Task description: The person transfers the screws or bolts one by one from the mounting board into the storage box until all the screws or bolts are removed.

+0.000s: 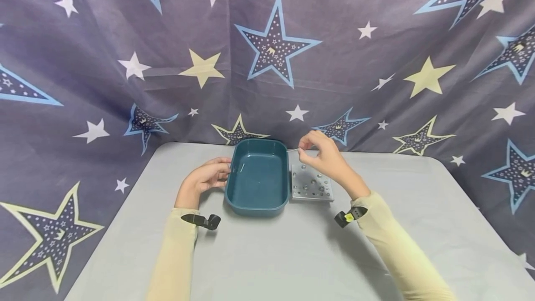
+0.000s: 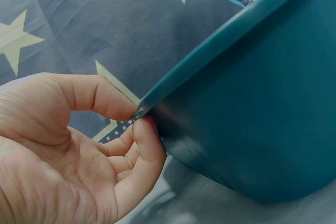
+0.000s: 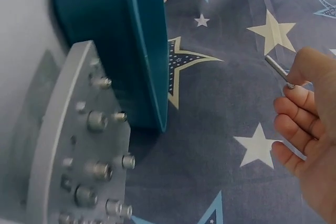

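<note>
A thin metal pin (image 3: 278, 71) is pinched between the thumb and forefinger of my right hand (image 1: 325, 156), above the back of the metal block. The block (image 1: 302, 185) is silver, with several round pegs (image 3: 97, 121) standing up from its face. On the left, my left hand (image 1: 206, 175) pinches the rim of a deep teal plastic tub (image 1: 257, 208) between thumb and finger, as the left wrist view shows. Another small pin (image 1: 242, 167) lies inside the tub, near its left wall. The block stands just right of the tub.
Everything stands on a table with a light grey cover (image 1: 259, 259). A dark curtain with stars (image 1: 334, 59) hangs right behind the table's back edge and down both sides. Black straps with small cameras (image 1: 209, 221) sit on both wrists.
</note>
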`<state>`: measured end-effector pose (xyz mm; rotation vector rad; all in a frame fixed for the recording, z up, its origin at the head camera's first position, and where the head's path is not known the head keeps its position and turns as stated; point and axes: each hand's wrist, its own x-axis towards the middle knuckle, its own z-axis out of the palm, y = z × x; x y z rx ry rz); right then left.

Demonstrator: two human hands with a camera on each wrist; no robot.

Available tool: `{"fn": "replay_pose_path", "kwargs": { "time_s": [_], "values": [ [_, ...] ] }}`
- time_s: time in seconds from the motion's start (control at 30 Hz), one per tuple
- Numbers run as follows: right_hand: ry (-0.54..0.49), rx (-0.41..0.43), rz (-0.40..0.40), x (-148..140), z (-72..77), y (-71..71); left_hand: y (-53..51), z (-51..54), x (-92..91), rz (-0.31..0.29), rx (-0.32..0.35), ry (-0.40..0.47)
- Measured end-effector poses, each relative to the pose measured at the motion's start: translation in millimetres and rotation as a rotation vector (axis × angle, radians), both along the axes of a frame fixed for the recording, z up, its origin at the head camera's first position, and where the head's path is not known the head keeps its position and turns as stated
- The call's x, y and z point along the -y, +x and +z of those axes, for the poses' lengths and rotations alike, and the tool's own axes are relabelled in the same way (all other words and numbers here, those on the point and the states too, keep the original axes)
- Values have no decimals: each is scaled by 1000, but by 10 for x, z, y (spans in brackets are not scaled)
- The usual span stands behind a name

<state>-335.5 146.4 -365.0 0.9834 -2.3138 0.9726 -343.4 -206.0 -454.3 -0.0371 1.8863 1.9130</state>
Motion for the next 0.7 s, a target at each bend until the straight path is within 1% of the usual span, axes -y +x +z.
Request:
{"fn": "replay_pose_path", "kwargs": {
  "time_s": [0.2, 0.37, 0.57, 0.7],
  "values": [
    [-40, 56, -19, 87, 10, -77, 0, -11, 0, -3, -4, -6],
    [-57, 112, -28, 164, 38, -131, 3, 7, -11, 7, 8, -3],
    [-70, 147, -7, 290, 89, -188, 6, 27, -18, 14, 13, -2],
    [-64, 188, -1, 382, 102, -222, 17, 25, -18, 20, 14, 5]
  ]
}}
